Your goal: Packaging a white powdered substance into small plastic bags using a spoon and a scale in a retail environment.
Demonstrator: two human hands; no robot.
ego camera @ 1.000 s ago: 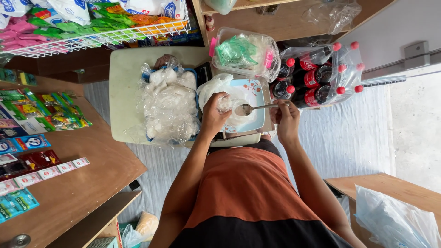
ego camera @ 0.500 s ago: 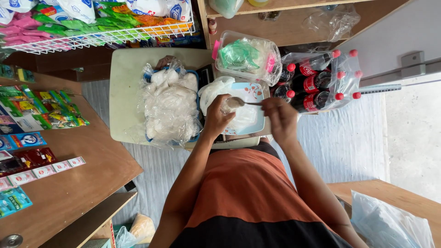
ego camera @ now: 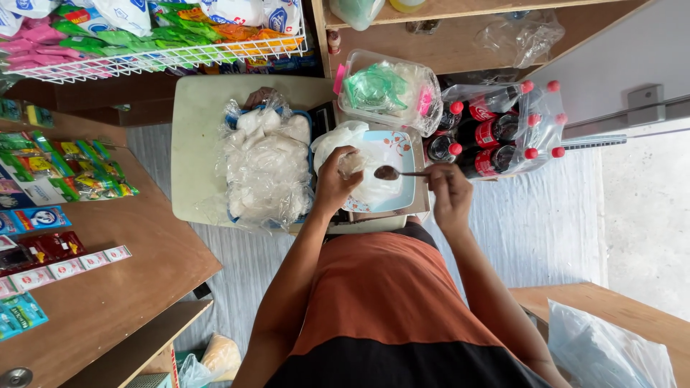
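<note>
My left hand (ego camera: 336, 179) grips the mouth of a small clear plastic bag (ego camera: 359, 167) of white powder, held over a light blue tray (ego camera: 399, 158). My right hand (ego camera: 448, 192) holds a metal spoon (ego camera: 397, 173) level, its bowl pointing left and almost touching the bag's opening. To the left, a blue basket (ego camera: 267, 167) on a pale stool (ego camera: 195, 129) is piled with several filled clear bags of white powder.
A clear lidded box (ego camera: 388, 92) with green and pink items sits behind the tray. A shrink-wrapped pack of dark soda bottles (ego camera: 496, 129) lies to the right. A wooden counter (ego camera: 122, 280) with sachets runs along the left. A wire rack (ego camera: 144, 43) of snack packets hangs above.
My right hand has brought the spoon left from over the tray's right side to the bag's mouth. My left hand still grips the bag in the same place.
</note>
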